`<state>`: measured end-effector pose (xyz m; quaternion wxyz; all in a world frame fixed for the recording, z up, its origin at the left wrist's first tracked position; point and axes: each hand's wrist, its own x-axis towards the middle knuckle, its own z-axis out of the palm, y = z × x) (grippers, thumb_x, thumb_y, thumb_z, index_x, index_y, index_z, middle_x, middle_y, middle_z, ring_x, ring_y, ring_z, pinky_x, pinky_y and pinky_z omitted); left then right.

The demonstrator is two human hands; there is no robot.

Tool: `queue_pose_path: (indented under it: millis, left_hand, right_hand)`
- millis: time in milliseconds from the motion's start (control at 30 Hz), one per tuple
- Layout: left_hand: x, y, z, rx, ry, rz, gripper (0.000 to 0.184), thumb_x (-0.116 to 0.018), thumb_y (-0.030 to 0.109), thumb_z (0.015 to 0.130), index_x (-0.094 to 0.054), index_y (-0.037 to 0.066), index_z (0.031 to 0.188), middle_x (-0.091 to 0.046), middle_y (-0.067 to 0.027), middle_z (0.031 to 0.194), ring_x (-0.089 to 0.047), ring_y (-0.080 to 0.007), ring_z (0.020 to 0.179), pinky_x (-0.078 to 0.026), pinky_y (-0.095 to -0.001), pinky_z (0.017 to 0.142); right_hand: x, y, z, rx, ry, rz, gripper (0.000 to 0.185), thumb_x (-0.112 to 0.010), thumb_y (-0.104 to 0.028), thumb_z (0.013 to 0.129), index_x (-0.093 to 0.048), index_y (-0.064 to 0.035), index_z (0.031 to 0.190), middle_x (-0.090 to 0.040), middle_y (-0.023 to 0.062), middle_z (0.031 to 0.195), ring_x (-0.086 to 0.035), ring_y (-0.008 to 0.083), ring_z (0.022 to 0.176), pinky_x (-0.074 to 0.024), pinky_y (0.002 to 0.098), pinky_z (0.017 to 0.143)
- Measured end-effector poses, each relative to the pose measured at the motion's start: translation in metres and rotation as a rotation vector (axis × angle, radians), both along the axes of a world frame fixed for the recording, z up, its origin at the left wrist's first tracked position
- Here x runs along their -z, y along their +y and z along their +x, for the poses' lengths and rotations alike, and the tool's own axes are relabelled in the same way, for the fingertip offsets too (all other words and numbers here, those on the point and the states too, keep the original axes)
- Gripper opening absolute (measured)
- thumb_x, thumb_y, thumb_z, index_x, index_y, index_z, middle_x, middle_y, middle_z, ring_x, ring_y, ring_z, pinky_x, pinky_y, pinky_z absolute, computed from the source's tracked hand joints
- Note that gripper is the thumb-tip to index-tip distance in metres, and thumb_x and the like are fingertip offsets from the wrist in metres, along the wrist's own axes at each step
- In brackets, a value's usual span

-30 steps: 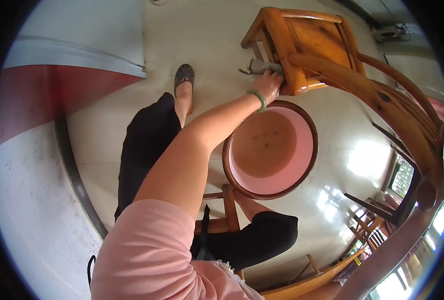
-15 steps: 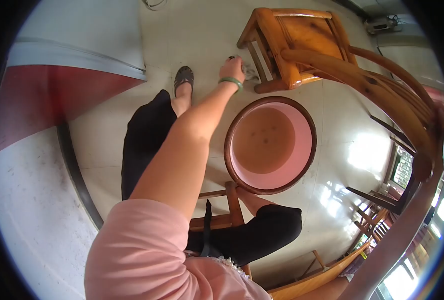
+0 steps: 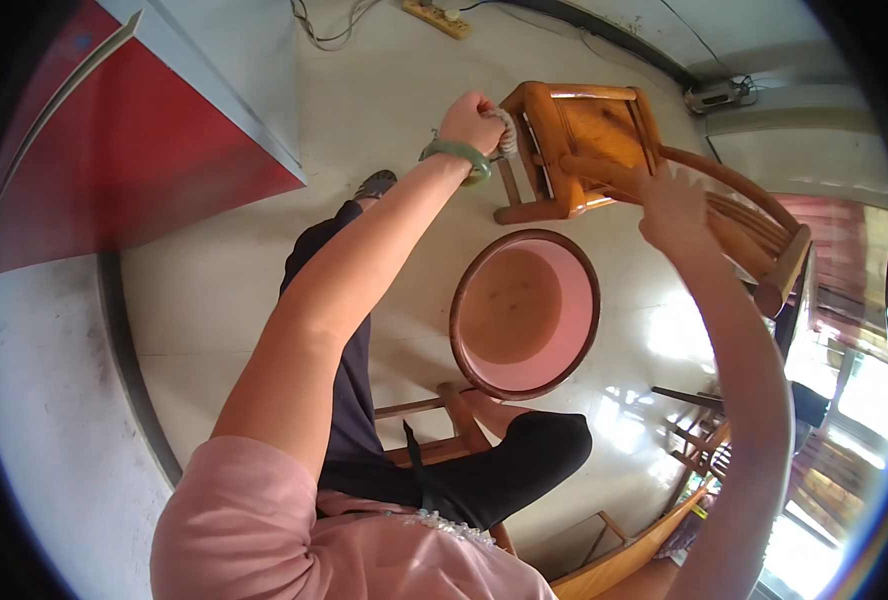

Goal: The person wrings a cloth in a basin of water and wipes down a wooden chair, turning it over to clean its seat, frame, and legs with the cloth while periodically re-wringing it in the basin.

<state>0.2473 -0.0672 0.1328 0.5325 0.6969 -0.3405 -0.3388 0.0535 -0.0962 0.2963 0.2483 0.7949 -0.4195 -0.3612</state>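
In the head view my left hand (image 3: 472, 122), with a green bangle (image 3: 476, 165) at the wrist, is closed around a grey-white, ridged bundle (image 3: 505, 134). What the bundle is, I cannot make out. It hangs from the fist beside the front of a wooden chair (image 3: 604, 130). My right hand (image 3: 676, 218) reaches over the chair's back with its fingers apart and slightly blurred. Whether it touches the wood, I cannot tell. Below both hands stands a round tub (image 3: 582, 335) with a brown rim and pink inside, holding brownish liquid.
A red and grey cabinet (image 3: 204, 130) stands at the left, above a pale wall. Cables and a power strip (image 3: 436, 18) lie on the floor at the top. A wooden seat (image 3: 454, 425) is under me, with more wooden furniture (image 3: 699, 440) at the right.
My right hand has come in from the far right edge to the chair's back. My left hand keeps the bundle, which shows more clearly. The camera's view has shifted.
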Motion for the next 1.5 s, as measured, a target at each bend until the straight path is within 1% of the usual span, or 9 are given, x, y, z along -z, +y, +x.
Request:
queue_pose_path:
  millis: [167,267,333,500,733,933,1100,1233,1500]
  left_hand:
    - [0.004,-0.018,0.035,-0.036,0.057,-0.080,0.018,-0.056,0.007,0.065,-0.052,0.001,0.081,-0.054,-0.0059,0.070,-0.050,-0.0154,0.063,-0.042,-0.0271,0.060]
    - [-0.001,-0.027,0.051,-0.137,0.100,-0.139,0.017,-0.056,0.007,0.065,-0.052,0.001,0.081,-0.053,-0.0059,0.068,-0.050,-0.0149,0.061,-0.042,-0.0269,0.058]
    - [-0.001,-0.024,0.053,-0.153,0.105,-0.107,0.016,-0.055,0.011,0.067,-0.053,0.004,0.081,-0.057,-0.0102,0.075,-0.055,-0.0262,0.071,-0.044,-0.0342,0.065]
    - [0.011,-0.023,0.057,-0.143,-0.081,-0.126,0.017,-0.055,0.011,0.067,-0.052,0.005,0.082,-0.057,-0.0102,0.075,-0.056,-0.0251,0.071,-0.044,-0.0338,0.065]
    - [0.007,-0.021,0.036,0.018,-0.131,-0.113,0.017,-0.055,0.008,0.067,-0.050,0.004,0.082,-0.056,-0.0094,0.074,-0.054,-0.0234,0.069,-0.043,-0.0326,0.065]
    - [0.021,-0.021,0.008,0.201,-0.102,-0.138,0.012,-0.053,0.005,0.067,-0.047,0.003,0.077,-0.053,-0.0076,0.067,-0.051,-0.0198,0.062,-0.042,-0.0303,0.060]
    - [0.006,-0.025,0.003,0.197,-0.032,-0.099,0.011,-0.052,0.002,0.067,-0.047,0.002,0.077,-0.047,-0.0023,0.063,-0.044,-0.0113,0.058,-0.039,-0.0252,0.055]
    - [-0.004,-0.029,0.002,0.141,0.043,-0.133,0.014,-0.050,-0.005,0.068,-0.046,0.003,0.078,-0.045,0.0025,0.069,-0.042,-0.0045,0.062,-0.036,-0.0185,0.055]
    - [-0.008,-0.027,0.005,0.049,-0.064,-0.257,0.013,-0.051,-0.001,0.067,-0.044,0.002,0.078,-0.047,-0.0028,0.068,-0.045,-0.0117,0.061,-0.040,-0.0244,0.059]
  right_hand:
    - [0.063,-0.063,-0.017,0.196,-0.038,0.047,0.028,-0.060,-0.009,0.068,-0.051,-0.0059,0.095,-0.059,0.0147,0.093,-0.058,0.0255,0.089,-0.0453,0.0403,0.074]
    - [0.039,-0.065,-0.017,0.056,0.004,0.127,0.022,-0.057,-0.011,0.072,-0.054,-0.0050,0.093,-0.061,0.0143,0.089,-0.060,0.0260,0.086,-0.0480,0.0355,0.070]
    - [0.021,-0.064,-0.013,0.002,-0.023,0.125,0.023,-0.059,-0.010,0.069,-0.054,-0.0043,0.091,-0.061,0.0145,0.086,-0.059,0.0274,0.085,-0.0474,0.0365,0.070]
    - [-0.040,-0.070,-0.031,-0.056,-0.159,0.150,0.027,-0.061,-0.011,0.065,-0.052,-0.0063,0.090,-0.060,0.0120,0.083,-0.058,0.0297,0.080,-0.0455,0.0396,0.068]
    - [-0.054,-0.110,-0.090,-0.214,-0.253,0.164,0.028,-0.061,-0.012,0.062,-0.049,-0.0083,0.086,-0.057,0.0075,0.086,-0.055,0.0281,0.081,-0.0431,0.0397,0.069]
    - [-0.021,-0.167,-0.121,-0.339,-0.286,-0.200,0.030,-0.063,-0.015,0.063,-0.051,-0.0108,0.091,-0.055,0.0085,0.090,-0.053,0.0273,0.085,-0.0393,0.0405,0.075]
    - [0.044,-0.219,-0.089,-0.168,-0.204,0.050,0.020,-0.063,-0.014,0.063,-0.057,-0.0099,0.082,-0.059,0.0077,0.084,-0.053,0.0263,0.087,-0.0384,0.0388,0.079]
    - [0.052,-0.234,-0.104,-0.194,-0.366,0.000,0.016,-0.062,-0.013,0.063,-0.059,-0.0109,0.078,-0.060,0.0073,0.078,-0.054,0.0258,0.087,-0.0408,0.0380,0.076]
    - [0.084,-0.216,-0.101,-0.008,-0.552,0.109,0.019,-0.059,-0.014,0.063,-0.057,-0.0099,0.081,-0.059,0.0098,0.083,-0.054,0.0297,0.085,-0.0438,0.0396,0.072]
